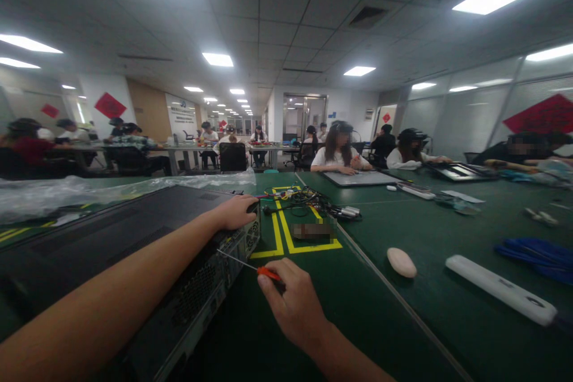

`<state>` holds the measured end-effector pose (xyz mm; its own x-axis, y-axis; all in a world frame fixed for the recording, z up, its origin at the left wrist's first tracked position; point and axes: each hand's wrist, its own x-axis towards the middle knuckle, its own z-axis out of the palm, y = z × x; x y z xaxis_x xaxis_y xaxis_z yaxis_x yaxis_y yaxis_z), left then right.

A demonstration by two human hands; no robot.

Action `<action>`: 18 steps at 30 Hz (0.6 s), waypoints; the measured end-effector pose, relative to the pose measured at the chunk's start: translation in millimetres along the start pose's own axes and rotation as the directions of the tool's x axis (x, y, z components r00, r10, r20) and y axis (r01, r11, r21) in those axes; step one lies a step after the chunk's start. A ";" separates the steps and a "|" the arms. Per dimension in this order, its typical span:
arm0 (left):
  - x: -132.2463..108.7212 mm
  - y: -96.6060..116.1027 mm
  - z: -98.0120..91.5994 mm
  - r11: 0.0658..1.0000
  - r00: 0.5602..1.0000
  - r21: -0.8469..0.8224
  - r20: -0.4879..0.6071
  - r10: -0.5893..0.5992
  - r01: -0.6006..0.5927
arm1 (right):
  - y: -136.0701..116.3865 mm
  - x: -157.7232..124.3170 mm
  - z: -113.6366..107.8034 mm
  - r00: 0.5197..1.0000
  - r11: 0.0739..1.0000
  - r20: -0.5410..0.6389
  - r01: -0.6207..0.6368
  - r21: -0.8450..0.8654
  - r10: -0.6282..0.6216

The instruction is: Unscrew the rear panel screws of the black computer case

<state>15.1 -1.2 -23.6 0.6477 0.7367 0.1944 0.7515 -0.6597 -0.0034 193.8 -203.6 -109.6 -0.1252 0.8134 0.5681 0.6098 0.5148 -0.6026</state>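
Note:
A black computer case [147, 215] lies on the green table [358, 322], its rear panel facing right. My left hand [235, 212] rests on the top of the case near its far rear corner, fingers spread over the edge. My right hand [293, 298] is closed round the orange handle of a screwdriver [268, 273]. The thin shaft points up and left, with its tip at the upper edge of the rear panel. Whether the tip touches a screw is too small to tell.
Tangled cables [313, 200] lie beyond the case among yellow tape marks. Clear plastic wrap [111, 187] is behind it. To the right are a beige oval object [401, 262], a white bar [501, 288] and blue cable [537, 256]. People sit across the table.

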 end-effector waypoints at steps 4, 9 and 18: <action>0.4 -0.1 0.5 1.000 1.000 0.000 -0.001 0.002 -0.002 | 0.5 -0.8 1.8 1.000 0.999 -0.012 -0.023 0.037 0.024; 1.3 -0.7 1.7 1.000 1.000 0.003 -0.003 -0.002 0.002 | -1.2 -1.5 2.1 1.000 1.000 -0.007 -0.020 0.002 0.020; 0.1 0.0 -0.6 1.000 1.000 -0.001 0.001 -0.008 0.008 | -2.4 -0.1 0.2 1.000 1.000 0.001 0.007 -0.019 -0.007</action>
<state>15.1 -1.2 -23.0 0.6415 0.7422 0.1938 0.7567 -0.6538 -0.0010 192.2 -204.8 -108.3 -0.1297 0.8102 0.5716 0.6237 0.5148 -0.5882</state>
